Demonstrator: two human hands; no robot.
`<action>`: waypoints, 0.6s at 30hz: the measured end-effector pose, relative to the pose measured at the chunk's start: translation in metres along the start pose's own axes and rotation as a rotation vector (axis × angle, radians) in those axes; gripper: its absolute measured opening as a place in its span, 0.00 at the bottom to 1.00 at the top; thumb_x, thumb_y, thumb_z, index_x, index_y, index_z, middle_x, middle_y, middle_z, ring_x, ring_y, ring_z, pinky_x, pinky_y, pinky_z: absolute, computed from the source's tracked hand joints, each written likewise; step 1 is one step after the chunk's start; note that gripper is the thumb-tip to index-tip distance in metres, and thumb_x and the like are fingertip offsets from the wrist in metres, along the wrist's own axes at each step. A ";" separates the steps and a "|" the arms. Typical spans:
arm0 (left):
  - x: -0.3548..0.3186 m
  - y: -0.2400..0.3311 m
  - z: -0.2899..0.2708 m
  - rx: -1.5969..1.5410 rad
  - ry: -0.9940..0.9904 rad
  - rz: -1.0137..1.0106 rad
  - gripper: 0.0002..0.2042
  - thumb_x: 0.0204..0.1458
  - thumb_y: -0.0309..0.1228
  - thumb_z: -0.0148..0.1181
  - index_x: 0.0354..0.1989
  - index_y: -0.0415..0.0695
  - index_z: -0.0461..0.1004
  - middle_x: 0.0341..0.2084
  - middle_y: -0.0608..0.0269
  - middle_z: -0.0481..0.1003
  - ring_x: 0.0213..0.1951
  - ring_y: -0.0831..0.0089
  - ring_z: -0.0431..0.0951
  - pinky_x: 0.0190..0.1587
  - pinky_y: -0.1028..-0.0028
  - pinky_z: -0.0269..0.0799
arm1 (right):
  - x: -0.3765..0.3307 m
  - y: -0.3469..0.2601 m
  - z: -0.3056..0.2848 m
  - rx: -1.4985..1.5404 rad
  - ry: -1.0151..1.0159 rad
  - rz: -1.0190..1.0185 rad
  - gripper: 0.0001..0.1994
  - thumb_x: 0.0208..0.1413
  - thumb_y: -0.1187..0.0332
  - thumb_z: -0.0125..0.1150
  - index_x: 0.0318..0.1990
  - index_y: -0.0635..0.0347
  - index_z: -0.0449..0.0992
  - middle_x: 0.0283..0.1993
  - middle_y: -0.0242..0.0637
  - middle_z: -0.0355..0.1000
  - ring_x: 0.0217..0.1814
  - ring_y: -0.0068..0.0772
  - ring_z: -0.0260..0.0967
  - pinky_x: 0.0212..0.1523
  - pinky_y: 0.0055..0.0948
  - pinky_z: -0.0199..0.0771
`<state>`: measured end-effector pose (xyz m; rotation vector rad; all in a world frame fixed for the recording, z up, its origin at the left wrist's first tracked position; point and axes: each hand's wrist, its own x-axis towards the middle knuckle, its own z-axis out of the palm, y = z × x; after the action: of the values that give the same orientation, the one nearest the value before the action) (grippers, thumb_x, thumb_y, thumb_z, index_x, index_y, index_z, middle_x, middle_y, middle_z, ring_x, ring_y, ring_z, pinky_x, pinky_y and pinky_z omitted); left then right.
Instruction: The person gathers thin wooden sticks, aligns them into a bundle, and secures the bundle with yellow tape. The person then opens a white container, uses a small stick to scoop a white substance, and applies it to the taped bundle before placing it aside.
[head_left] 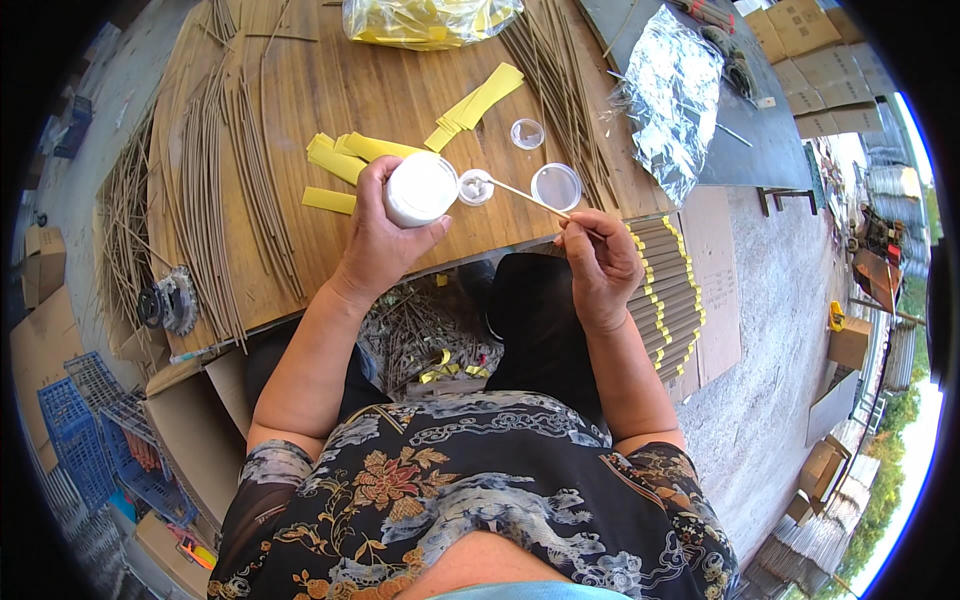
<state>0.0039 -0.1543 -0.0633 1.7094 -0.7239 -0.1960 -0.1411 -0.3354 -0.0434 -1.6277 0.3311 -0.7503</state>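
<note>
My left hand (378,240) is wrapped round a white jar (421,190) above the table's near edge. Its round white end faces up; I cannot tell whether that is a lid or the base. Between the thumb and fingers of my right hand (604,262) is a thin pale stick (525,198). The stick's far tip meets a small clear dish (476,199) with whitish stuff in it, close beside the jar. A larger clear round lid (556,186) and a smaller clear one (527,134) lie nearby. Yellow paper strips (330,200) lie fanned beyond my left hand.
Long brown sticks (262,190) cover the table's left side, with more at the right. A plastic bag of yellow strips (430,22) sits at the back. Crumpled foil (675,100) lies at the right. Brown rolls with yellow bands (664,295) rest on cardboard beside my right arm.
</note>
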 end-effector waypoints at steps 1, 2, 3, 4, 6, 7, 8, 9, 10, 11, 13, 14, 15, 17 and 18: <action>0.000 -0.001 0.000 -0.012 0.002 -0.001 0.34 0.34 0.25 0.68 0.49 0.43 0.51 0.43 0.55 0.60 0.47 0.66 0.63 0.50 0.70 0.62 | 0.000 0.000 0.000 -0.001 0.002 0.000 0.07 0.48 0.82 0.54 0.36 0.67 0.71 0.33 0.31 0.69 0.33 0.14 0.65 0.35 0.12 0.64; 0.000 -0.002 0.000 -0.008 0.003 0.000 0.34 0.34 0.25 0.68 0.49 0.43 0.51 0.43 0.55 0.60 0.47 0.66 0.63 0.50 0.70 0.62 | 0.000 0.001 0.000 -0.002 0.005 0.000 0.07 0.48 0.82 0.54 0.36 0.67 0.71 0.33 0.31 0.69 0.33 0.14 0.65 0.35 0.12 0.64; -0.001 -0.003 0.000 -0.003 0.003 -0.001 0.34 0.34 0.25 0.68 0.49 0.44 0.51 0.43 0.55 0.60 0.47 0.66 0.64 0.50 0.70 0.62 | 0.000 0.001 0.000 -0.003 0.007 0.002 0.07 0.48 0.82 0.54 0.36 0.67 0.71 0.33 0.32 0.69 0.33 0.14 0.65 0.35 0.12 0.64; -0.001 -0.003 0.000 0.001 0.004 -0.002 0.34 0.34 0.25 0.68 0.49 0.44 0.51 0.43 0.55 0.60 0.47 0.65 0.64 0.50 0.70 0.62 | 0.000 0.001 0.000 -0.002 0.005 -0.001 0.07 0.48 0.82 0.54 0.36 0.67 0.71 0.33 0.32 0.69 0.33 0.14 0.65 0.35 0.12 0.64; 0.000 -0.002 0.000 -0.007 0.001 -0.008 0.34 0.34 0.26 0.68 0.49 0.44 0.51 0.43 0.55 0.60 0.47 0.65 0.64 0.50 0.70 0.62 | 0.000 0.000 0.000 0.001 0.000 -0.007 0.07 0.48 0.82 0.54 0.36 0.67 0.71 0.34 0.32 0.69 0.32 0.14 0.65 0.34 0.12 0.64; 0.000 -0.002 0.000 -0.011 0.000 -0.011 0.34 0.34 0.26 0.68 0.49 0.44 0.51 0.43 0.55 0.60 0.47 0.65 0.64 0.50 0.70 0.62 | 0.000 0.000 0.000 0.000 0.003 -0.008 0.07 0.48 0.82 0.54 0.36 0.67 0.71 0.34 0.32 0.69 0.32 0.14 0.65 0.34 0.12 0.64; 0.000 -0.001 0.001 -0.013 -0.002 -0.012 0.34 0.34 0.26 0.68 0.49 0.44 0.51 0.43 0.55 0.60 0.47 0.65 0.64 0.50 0.70 0.62 | 0.000 -0.001 0.000 0.000 0.007 -0.009 0.07 0.48 0.82 0.54 0.35 0.67 0.71 0.34 0.31 0.69 0.32 0.14 0.65 0.34 0.12 0.64; 0.000 0.000 0.001 -0.014 -0.004 -0.014 0.34 0.34 0.26 0.68 0.49 0.44 0.51 0.43 0.55 0.60 0.47 0.65 0.64 0.50 0.70 0.62 | 0.000 -0.001 0.000 -0.001 0.011 -0.009 0.07 0.48 0.82 0.54 0.35 0.67 0.71 0.34 0.31 0.69 0.32 0.14 0.65 0.34 0.12 0.64; 0.000 0.001 0.001 -0.016 -0.005 -0.015 0.34 0.34 0.25 0.68 0.49 0.44 0.51 0.43 0.55 0.60 0.47 0.65 0.64 0.50 0.69 0.62 | 0.000 -0.001 0.000 -0.003 0.008 -0.009 0.07 0.48 0.82 0.54 0.36 0.67 0.71 0.33 0.31 0.69 0.32 0.14 0.65 0.34 0.12 0.64; 0.000 0.001 0.001 -0.016 -0.006 -0.016 0.34 0.35 0.25 0.68 0.49 0.44 0.51 0.43 0.55 0.60 0.47 0.65 0.64 0.50 0.70 0.62 | 0.000 -0.001 -0.001 -0.006 0.005 -0.010 0.07 0.48 0.82 0.54 0.36 0.67 0.71 0.33 0.32 0.69 0.32 0.14 0.65 0.34 0.12 0.64; 0.000 0.001 0.000 -0.015 -0.007 -0.018 0.34 0.35 0.25 0.67 0.49 0.44 0.51 0.43 0.55 0.60 0.47 0.66 0.63 0.50 0.70 0.62 | 0.000 -0.001 0.000 0.019 -0.002 0.001 0.07 0.49 0.82 0.54 0.37 0.67 0.70 0.33 0.32 0.69 0.32 0.14 0.65 0.34 0.12 0.64; 0.000 0.001 0.000 -0.009 -0.005 -0.011 0.34 0.35 0.25 0.67 0.49 0.44 0.51 0.43 0.54 0.60 0.47 0.66 0.63 0.50 0.70 0.62 | 0.000 -0.003 0.000 0.045 -0.006 0.012 0.07 0.49 0.82 0.53 0.37 0.67 0.70 0.33 0.33 0.69 0.32 0.15 0.65 0.33 0.12 0.65; 0.000 0.001 0.000 -0.003 -0.002 -0.005 0.34 0.35 0.25 0.67 0.49 0.43 0.51 0.43 0.54 0.60 0.47 0.66 0.63 0.50 0.70 0.62 | 0.001 -0.005 0.001 0.071 -0.010 0.023 0.08 0.49 0.82 0.53 0.38 0.67 0.69 0.33 0.33 0.69 0.32 0.15 0.65 0.33 0.12 0.65; -0.001 0.001 0.000 0.013 -0.004 0.003 0.34 0.35 0.25 0.67 0.49 0.43 0.51 0.43 0.56 0.60 0.48 0.67 0.63 0.50 0.70 0.62 | 0.001 -0.007 0.002 0.084 -0.008 0.043 0.08 0.50 0.82 0.52 0.39 0.68 0.69 0.34 0.34 0.70 0.31 0.16 0.66 0.33 0.13 0.66; -0.001 0.001 -0.001 0.024 -0.008 0.004 0.33 0.36 0.25 0.66 0.50 0.44 0.51 0.44 0.57 0.61 0.48 0.69 0.63 0.50 0.71 0.62 | 0.002 -0.008 0.002 0.090 -0.008 0.053 0.08 0.50 0.82 0.52 0.39 0.68 0.68 0.34 0.35 0.70 0.31 0.16 0.66 0.33 0.14 0.66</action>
<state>0.0035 -0.1533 -0.0624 1.7310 -0.7380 -0.1919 -0.1400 -0.3330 -0.0352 -1.5308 0.3291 -0.7092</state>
